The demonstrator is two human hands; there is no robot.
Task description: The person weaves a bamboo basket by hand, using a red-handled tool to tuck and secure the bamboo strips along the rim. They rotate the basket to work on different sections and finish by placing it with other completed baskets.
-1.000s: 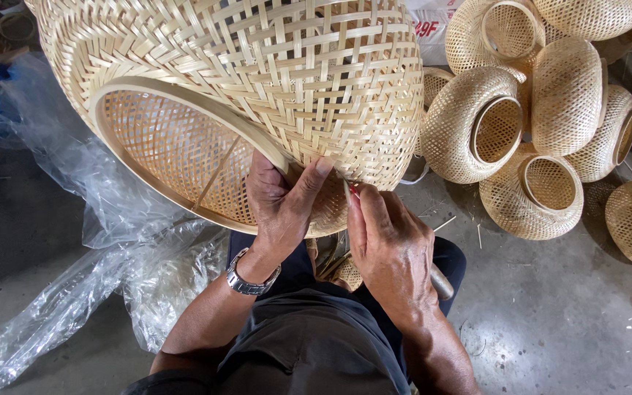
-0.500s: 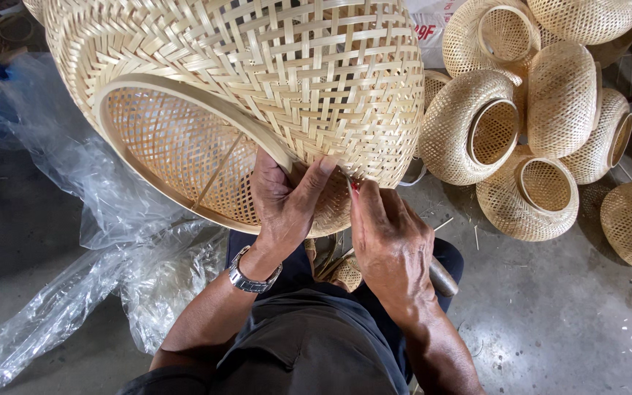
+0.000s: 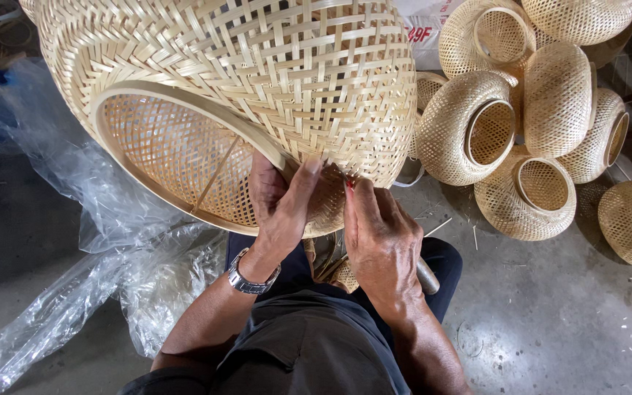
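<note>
Pinching the woven basket (image 3: 257, 80) rim, left hand (image 3: 281, 208) and right hand (image 3: 378, 238) closed.

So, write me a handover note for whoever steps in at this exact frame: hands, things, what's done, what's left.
Left hand: gripping the rim of the large woven bamboo basket, thumb on the outside weave, fingers inside the opening.
Right hand: fingertips pressed to the weave at the basket's lower edge, beside the left thumb.
The basket is tilted, its opening facing down-left, over the lap. A pile of finished bamboo baskets sits on the floor to the right; clear plastic sheeting lies to the left.
Done: body looks fully woven. Left: apparently finishing strips at the edge under the fingers.
</note>
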